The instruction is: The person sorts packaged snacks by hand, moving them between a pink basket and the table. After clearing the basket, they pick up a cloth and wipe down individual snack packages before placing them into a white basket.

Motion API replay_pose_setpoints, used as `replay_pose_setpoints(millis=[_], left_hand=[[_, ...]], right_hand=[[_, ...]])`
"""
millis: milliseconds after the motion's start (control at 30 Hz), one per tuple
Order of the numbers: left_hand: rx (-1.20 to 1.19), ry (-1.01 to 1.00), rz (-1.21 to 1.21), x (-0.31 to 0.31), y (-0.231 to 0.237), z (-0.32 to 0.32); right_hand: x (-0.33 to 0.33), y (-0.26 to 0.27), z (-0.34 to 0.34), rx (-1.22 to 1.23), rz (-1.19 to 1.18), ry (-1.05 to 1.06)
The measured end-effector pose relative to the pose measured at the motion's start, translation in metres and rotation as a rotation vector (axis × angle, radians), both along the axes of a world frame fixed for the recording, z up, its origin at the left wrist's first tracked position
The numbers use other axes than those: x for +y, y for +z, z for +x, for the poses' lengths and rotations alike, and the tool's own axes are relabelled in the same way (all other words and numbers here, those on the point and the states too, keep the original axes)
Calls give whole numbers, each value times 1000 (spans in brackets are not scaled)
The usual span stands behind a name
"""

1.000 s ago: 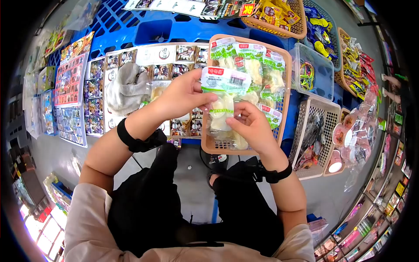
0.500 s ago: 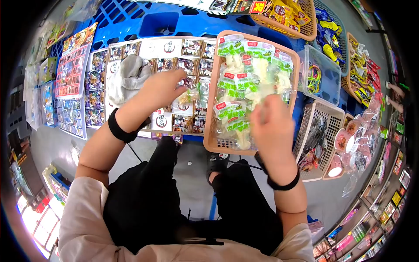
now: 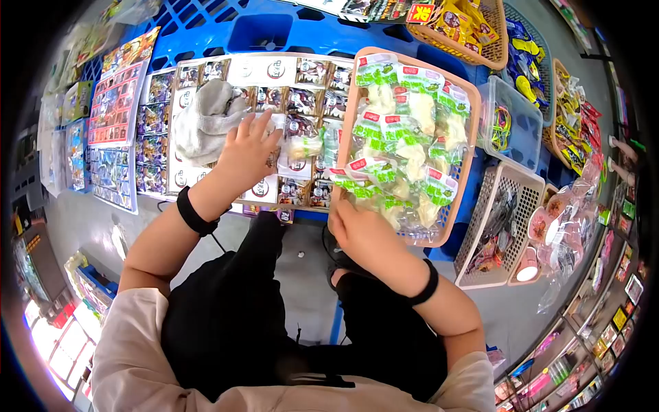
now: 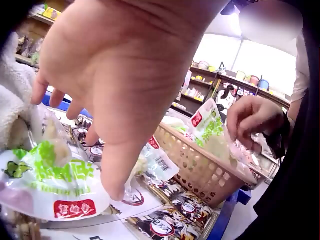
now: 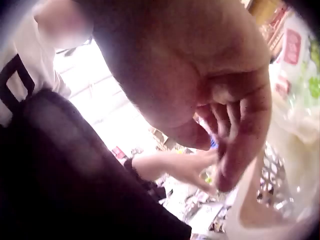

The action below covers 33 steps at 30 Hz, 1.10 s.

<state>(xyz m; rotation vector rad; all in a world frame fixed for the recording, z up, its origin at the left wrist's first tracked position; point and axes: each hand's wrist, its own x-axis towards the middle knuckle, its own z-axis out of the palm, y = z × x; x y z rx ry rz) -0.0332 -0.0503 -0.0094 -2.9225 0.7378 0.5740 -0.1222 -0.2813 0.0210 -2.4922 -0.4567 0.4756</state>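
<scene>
Your hands are apart. Nearest, your right hand (image 3: 360,230) sits at the near left corner of the tan basket (image 4: 200,181), fingers loosely curled, nothing seen in its grip. Farther left, your left hand (image 3: 247,154) spreads over printed sheets (image 3: 264,69), thumb by a loose packet (image 4: 50,185); contact unclear. Green-and-white packets (image 3: 412,161) fill the basket. Grey cloth (image 3: 202,127) lies left of your left hand. Far right: yellow packs (image 3: 473,31).
</scene>
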Motion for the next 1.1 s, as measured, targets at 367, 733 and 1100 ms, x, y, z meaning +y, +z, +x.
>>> replay_pose_setpoints(millis=[367, 733, 1100], left_hand=[[-52, -46, -238, -15, -19, -10], [106, 175, -355, -22, -13, 17], [882, 471, -1491, -46, 45, 13]], right_hand=[[-18, 11, 9, 12, -123, 198], [-33, 2, 15, -5, 126, 90], [-35, 28, 30, 617, 515, -431]])
